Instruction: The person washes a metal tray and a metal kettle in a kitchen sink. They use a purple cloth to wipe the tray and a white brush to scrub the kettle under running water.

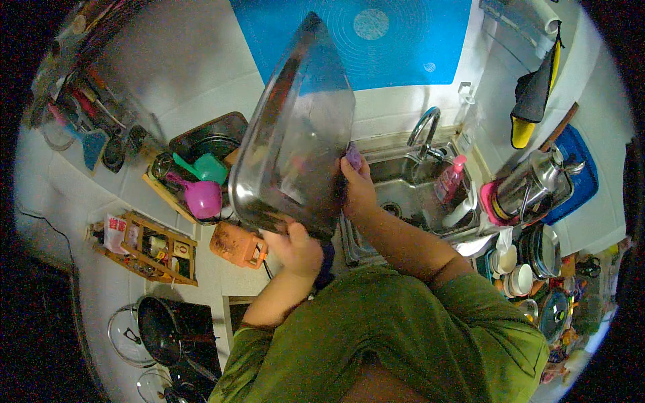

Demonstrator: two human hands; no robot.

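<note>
A large, deep rectangular metal pan is held up, tilted, in front of me above the counter. My left hand grips its near lower edge, the thumb on the rim. At the pan's right side is my right hand, with a crumpled purple cloth between its fingers and the metal. The fingers behind the pan are hidden. To the right of the pan lies a stainless steel sink with a chrome faucet.
A pink soap bottle stands at the sink's right. Left are a pink ladle, a green scoop, an orange container and a wooden rack. Stacked bowls and a metal kettle are at the right.
</note>
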